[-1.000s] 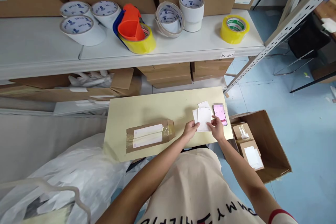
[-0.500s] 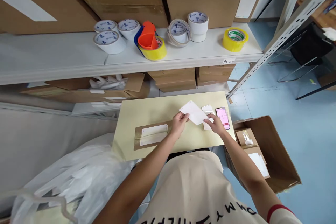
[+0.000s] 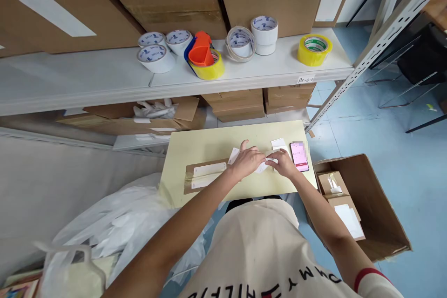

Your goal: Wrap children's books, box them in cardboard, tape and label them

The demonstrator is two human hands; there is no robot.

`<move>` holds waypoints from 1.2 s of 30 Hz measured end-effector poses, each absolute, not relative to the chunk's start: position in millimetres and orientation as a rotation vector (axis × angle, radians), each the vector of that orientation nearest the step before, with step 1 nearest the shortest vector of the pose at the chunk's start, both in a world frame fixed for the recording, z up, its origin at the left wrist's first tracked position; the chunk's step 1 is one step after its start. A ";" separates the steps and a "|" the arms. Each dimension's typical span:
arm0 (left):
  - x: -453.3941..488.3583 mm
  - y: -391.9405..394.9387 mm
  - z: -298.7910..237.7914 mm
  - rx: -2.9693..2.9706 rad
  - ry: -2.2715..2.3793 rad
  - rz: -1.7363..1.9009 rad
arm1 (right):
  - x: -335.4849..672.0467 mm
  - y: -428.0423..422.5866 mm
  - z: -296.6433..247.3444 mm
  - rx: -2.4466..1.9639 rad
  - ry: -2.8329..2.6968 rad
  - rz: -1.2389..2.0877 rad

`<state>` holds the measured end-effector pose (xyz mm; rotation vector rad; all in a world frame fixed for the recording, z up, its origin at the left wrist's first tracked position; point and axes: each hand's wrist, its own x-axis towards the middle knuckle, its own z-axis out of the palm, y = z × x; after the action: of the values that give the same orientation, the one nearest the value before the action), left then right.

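Observation:
Above the pale yellow board (image 3: 188, 139), both my hands work at a white paper label (image 3: 261, 167), partly hidden beneath them. My left hand (image 3: 247, 163) lies over it, fingertips closed at the label's right part and thumb raised. My right hand (image 3: 282, 163) pinches its right edge, close to the left fingertips. A corner of white paper (image 3: 233, 154) shows left of my left hand. Beyond my right hand lies a small stack of white labels (image 3: 278, 142). Farther left, a flat brown carton (image 3: 188, 186) bears clear tape and two white strips.
A phone (image 3: 299, 156) lies at the board's right end. On the shelf (image 3: 244, 72) stand several white tape rolls (image 3: 264, 37), a yellow tape roll (image 3: 314, 51) and an orange tape dispenser (image 3: 201, 53). An open carton (image 3: 380, 214) with small boxes is at right, plastic bags (image 3: 139, 219) at left.
My hands have come closer together over the label. My left hand has turned from holding its left corner to lying across it; the label is now mostly covered. The view has shifted slightly.

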<state>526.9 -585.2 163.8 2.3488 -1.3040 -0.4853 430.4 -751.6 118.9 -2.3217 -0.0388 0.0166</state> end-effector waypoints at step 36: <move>509.9 -530.8 178.6 1.355 0.206 -0.630 | 429.7 -671.4 131.4 -1.217 0.320 0.043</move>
<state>509.9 -530.8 178.6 1.3554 0.2064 -0.6302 429.7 -671.4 131.4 -1.2170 0.3204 0.0432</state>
